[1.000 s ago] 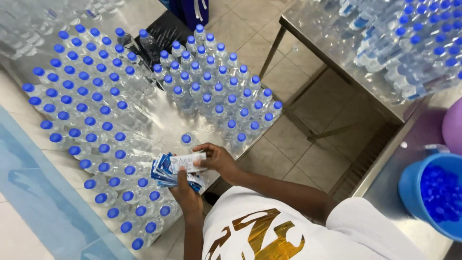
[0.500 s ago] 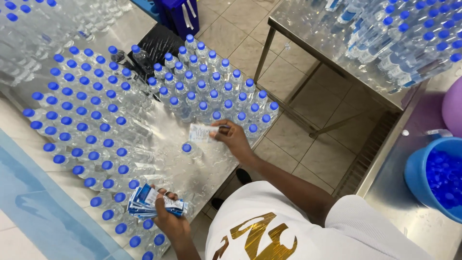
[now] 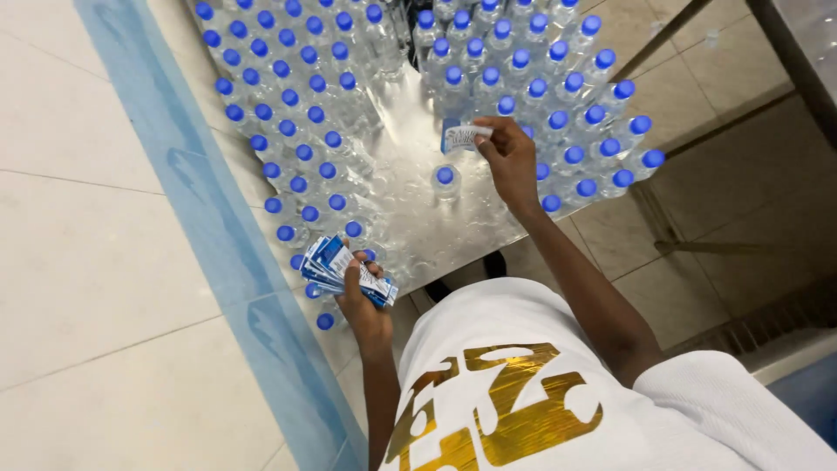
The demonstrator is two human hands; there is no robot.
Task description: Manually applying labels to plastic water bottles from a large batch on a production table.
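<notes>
My left hand [image 3: 362,305] grips a fanned stack of blue-and-white labels [image 3: 344,269] near the table's front edge. My right hand [image 3: 508,157] is stretched out over the table and pinches a single label [image 3: 465,135] just above a lone clear bottle with a blue cap [image 3: 445,177]. That bottle stands alone on the bare strip of the steel table [image 3: 418,222]. Several clear bottles with blue caps [image 3: 288,96] fill the table to the left, and several more [image 3: 567,113] stand to the right of my right hand.
A pale tiled wall with a blue stripe [image 3: 200,209] runs along the table's left side. Beige floor tiles [image 3: 741,201] and a second table's metal legs [image 3: 689,249] lie to the right.
The view has swung left, so the blue tub and second table have left the frame. My right hand has carried the single label further out, above the lone bottle. My left hand still holds the stack.
</notes>
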